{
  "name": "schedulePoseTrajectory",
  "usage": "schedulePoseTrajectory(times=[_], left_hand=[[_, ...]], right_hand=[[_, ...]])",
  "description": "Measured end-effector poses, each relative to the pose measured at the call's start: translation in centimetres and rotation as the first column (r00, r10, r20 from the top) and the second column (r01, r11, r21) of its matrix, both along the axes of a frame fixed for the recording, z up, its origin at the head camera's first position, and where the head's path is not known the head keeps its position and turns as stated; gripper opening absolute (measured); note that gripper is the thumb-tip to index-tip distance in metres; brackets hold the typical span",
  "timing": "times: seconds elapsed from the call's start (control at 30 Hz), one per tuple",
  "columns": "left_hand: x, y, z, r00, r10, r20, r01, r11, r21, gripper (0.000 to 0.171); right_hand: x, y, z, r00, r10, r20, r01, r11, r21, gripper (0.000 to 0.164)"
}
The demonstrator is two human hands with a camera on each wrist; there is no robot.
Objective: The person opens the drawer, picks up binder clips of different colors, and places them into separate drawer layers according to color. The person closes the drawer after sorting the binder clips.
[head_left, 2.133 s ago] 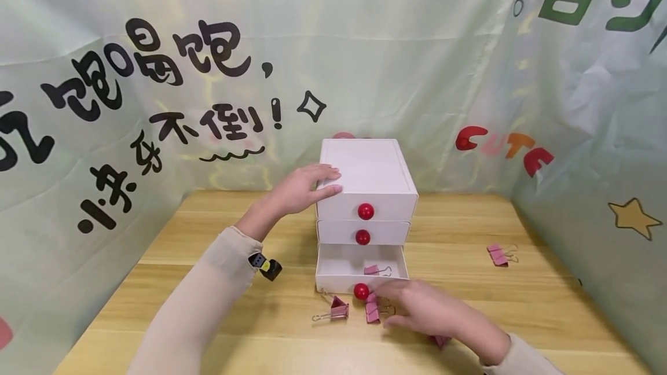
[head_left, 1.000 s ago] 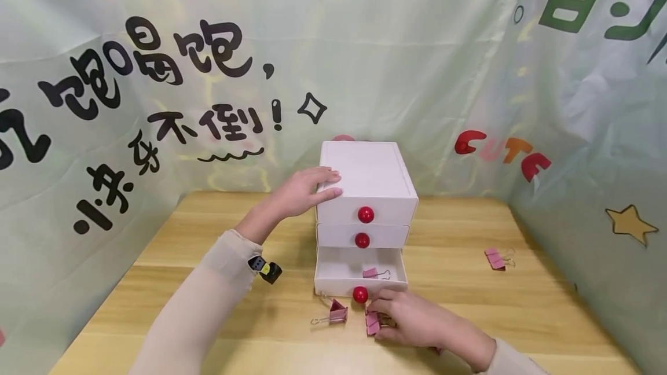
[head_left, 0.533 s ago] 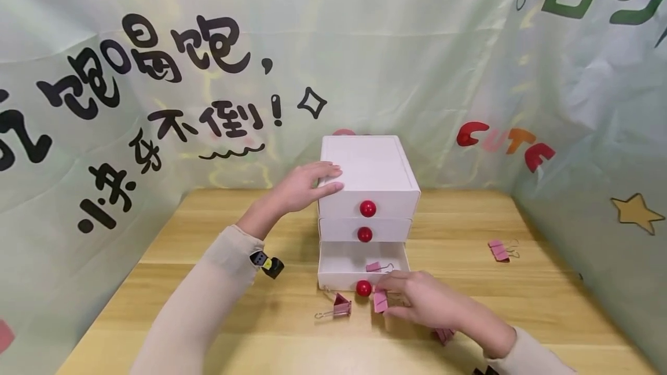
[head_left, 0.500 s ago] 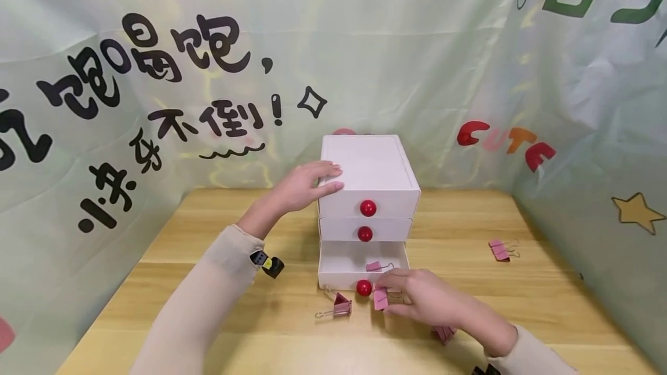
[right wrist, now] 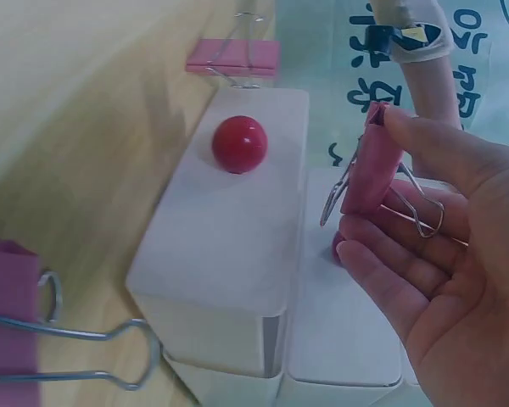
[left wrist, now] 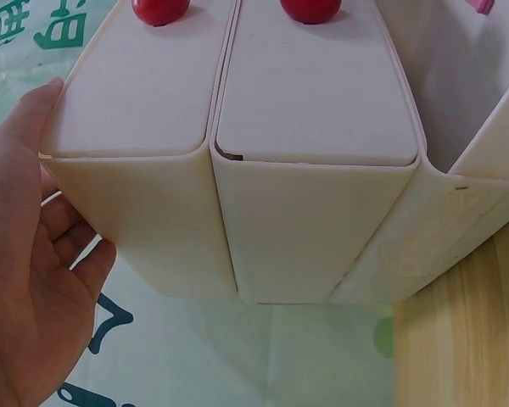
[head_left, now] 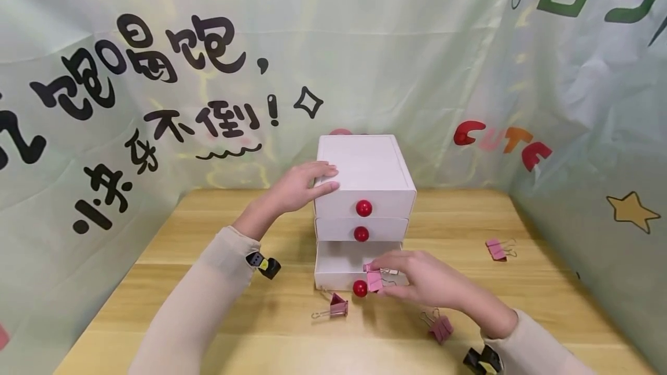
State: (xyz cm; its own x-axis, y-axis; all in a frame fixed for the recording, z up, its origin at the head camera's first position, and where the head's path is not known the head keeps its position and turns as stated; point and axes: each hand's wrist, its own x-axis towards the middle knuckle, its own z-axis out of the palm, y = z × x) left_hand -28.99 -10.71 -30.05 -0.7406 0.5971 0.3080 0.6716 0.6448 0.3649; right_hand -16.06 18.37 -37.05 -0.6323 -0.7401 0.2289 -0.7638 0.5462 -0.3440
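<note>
My left hand (head_left: 299, 187) rests on the upper left edge of a white three-drawer box (head_left: 359, 161) with red knobs. Its bottom drawer (head_left: 336, 280) is pulled out. My right hand (head_left: 432, 279) pinches a pink binder clip (right wrist: 375, 165) between thumb and fingers, in front of that drawer and just right of its knob. Behind it, another pink clip (head_left: 367, 267) lies inside the drawer, partly hidden by the right hand and the held clip. In the left wrist view, my left hand (left wrist: 25, 246) lies along the box's top edge, fingers partly hidden.
On the wooden table (head_left: 260, 334), one binder clip (head_left: 339, 306) lies before the drawer and another (head_left: 440, 327) sits below the right hand. A further clip (head_left: 497, 250) lies off to the right. A printed cloth (head_left: 292, 62) hangs behind and at both sides.
My right hand has taken hold of the clip before the drawer and raised it up to the drawer front. The clip below that hand is now in plain view. My left hand stays put.
</note>
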Motion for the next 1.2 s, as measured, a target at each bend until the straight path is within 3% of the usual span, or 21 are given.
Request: schedulePoseTrajectory(times=[0.2, 0.57, 0.97, 1.2], left_hand=[[0.0, 0.2, 0.0, 1.000, 0.009, 0.006, -0.009, 1.000, -0.002, 0.053], [0.0, -0.1, -0.2, 1.000, 0.008, -0.021, -0.008, 1.000, -0.003, 0.051], [0.4, -0.1, -0.2, 1.000, 0.019, -0.003, -0.019, 1.000, -0.005, 0.054], [0.2, 0.0, -0.1, 1.000, 0.018, -0.002, -0.018, 1.000, 0.013, 0.054]], right_hand=[[-1.0, -0.4, 0.7, 0.996, -0.075, 0.038, 0.076, 0.997, -0.026, 0.037], [-3.1, -1.7, -0.5, 0.991, -0.124, 0.047, 0.126, 0.991, -0.040, 0.036], [-3.5, -3.6, -2.4, 0.978, -0.202, -0.051, 0.201, 0.979, -0.027, 0.034], [-3.8, -4.1, -3.0, 0.982, -0.174, -0.066, 0.173, 0.984, -0.033, 0.026]])
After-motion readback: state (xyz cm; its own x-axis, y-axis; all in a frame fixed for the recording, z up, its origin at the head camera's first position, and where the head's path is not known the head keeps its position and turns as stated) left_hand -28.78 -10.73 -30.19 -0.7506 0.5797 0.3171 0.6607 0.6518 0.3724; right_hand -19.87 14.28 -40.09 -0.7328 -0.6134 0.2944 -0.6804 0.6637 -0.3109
